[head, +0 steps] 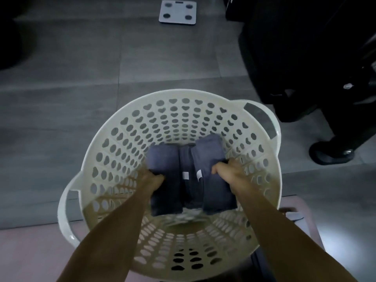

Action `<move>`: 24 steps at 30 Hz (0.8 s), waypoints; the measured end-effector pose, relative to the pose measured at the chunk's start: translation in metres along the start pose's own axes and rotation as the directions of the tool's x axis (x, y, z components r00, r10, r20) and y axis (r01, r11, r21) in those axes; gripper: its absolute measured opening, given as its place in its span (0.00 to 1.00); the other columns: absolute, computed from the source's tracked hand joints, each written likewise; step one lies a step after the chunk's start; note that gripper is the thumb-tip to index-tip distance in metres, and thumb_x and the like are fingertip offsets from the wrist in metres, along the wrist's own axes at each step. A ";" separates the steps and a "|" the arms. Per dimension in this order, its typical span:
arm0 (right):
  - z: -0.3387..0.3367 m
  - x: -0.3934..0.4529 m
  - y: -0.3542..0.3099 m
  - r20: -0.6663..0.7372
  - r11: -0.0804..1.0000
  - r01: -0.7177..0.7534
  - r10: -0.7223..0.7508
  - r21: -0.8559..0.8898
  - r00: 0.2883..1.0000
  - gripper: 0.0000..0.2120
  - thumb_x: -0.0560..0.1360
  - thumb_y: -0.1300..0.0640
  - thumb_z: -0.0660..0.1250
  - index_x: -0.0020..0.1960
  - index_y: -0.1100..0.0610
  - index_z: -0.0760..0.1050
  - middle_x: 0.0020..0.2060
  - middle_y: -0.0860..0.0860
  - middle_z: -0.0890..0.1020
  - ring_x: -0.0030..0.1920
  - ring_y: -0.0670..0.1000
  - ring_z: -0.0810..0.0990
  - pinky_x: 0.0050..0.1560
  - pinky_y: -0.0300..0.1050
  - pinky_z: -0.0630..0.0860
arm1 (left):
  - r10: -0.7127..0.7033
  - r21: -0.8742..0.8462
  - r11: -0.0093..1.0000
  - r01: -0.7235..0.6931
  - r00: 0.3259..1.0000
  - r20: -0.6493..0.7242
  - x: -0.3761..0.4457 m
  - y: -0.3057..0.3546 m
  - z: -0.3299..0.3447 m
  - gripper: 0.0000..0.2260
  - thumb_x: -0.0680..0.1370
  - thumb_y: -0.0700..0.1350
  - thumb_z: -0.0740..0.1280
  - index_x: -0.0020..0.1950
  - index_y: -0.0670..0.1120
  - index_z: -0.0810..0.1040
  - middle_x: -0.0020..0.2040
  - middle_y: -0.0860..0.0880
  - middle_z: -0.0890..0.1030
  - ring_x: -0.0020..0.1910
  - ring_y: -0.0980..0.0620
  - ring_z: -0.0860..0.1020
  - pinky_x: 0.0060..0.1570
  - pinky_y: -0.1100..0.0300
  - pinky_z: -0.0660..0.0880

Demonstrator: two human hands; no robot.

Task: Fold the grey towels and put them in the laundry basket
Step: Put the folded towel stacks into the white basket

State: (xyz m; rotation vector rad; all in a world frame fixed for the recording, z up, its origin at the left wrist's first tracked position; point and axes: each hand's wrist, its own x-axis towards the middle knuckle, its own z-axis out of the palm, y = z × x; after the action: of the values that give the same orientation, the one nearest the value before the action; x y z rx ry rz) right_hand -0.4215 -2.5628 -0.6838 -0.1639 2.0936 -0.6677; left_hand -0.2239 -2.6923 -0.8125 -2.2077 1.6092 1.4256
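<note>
A round white laundry basket (262,202) with heart-shaped holes fills the lower middle of the head view. Inside it lie three folded grey towels side by side: a left one (162,159), a middle one (188,161) with a white tag, and a right one (211,153) with a white tag. My left hand (151,180) grips the left towel's outer edge. My right hand (230,171) grips the right towel's outer edge. Both forearms reach down into the basket.
The basket stands on a grey tiled floor (81,78). A white bathroom scale (177,11) lies at the far top. A dark figure or piece of furniture with a black shoe (331,154) stands at the right. A pinkish surface (30,251) sits at the bottom left.
</note>
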 end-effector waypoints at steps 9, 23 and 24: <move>0.013 0.009 0.001 -0.096 0.989 -0.007 0.022 0.147 0.995 0.02 0.69 0.63 0.65 0.39 0.58 0.72 0.35 0.54 0.75 0.39 0.56 0.74 0.43 0.48 0.73 | -0.065 -0.106 0.990 0.093 0.969 0.240 0.007 0.007 -0.006 0.32 0.70 0.48 0.75 0.70 0.39 0.70 0.66 0.41 0.75 0.63 0.39 0.74 0.64 0.48 0.71; 0.059 0.068 0.042 0.249 0.799 0.246 -0.125 -0.549 0.960 0.42 0.72 0.52 0.71 0.76 0.64 0.51 0.65 0.61 0.71 0.64 0.60 0.72 0.64 0.53 0.71 | 0.387 0.167 0.912 -0.374 0.920 -0.054 -0.009 0.000 -0.010 0.31 0.75 0.38 0.67 0.76 0.44 0.59 0.72 0.41 0.67 0.70 0.41 0.67 0.69 0.50 0.65; 0.059 0.066 0.042 0.256 0.778 0.292 -0.174 -0.556 0.951 0.42 0.72 0.53 0.71 0.76 0.64 0.51 0.65 0.61 0.71 0.64 0.60 0.73 0.63 0.53 0.71 | 0.373 0.109 0.925 -0.364 0.924 -0.078 -0.006 0.005 -0.008 0.31 0.75 0.37 0.67 0.76 0.44 0.60 0.72 0.41 0.68 0.70 0.40 0.68 0.69 0.49 0.66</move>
State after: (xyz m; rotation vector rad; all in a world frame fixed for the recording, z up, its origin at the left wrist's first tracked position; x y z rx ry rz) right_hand -0.4072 -2.5742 -0.7797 -0.8232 2.0442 -0.1019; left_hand -0.2227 -2.6949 -0.8018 -2.0268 2.1715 1.2975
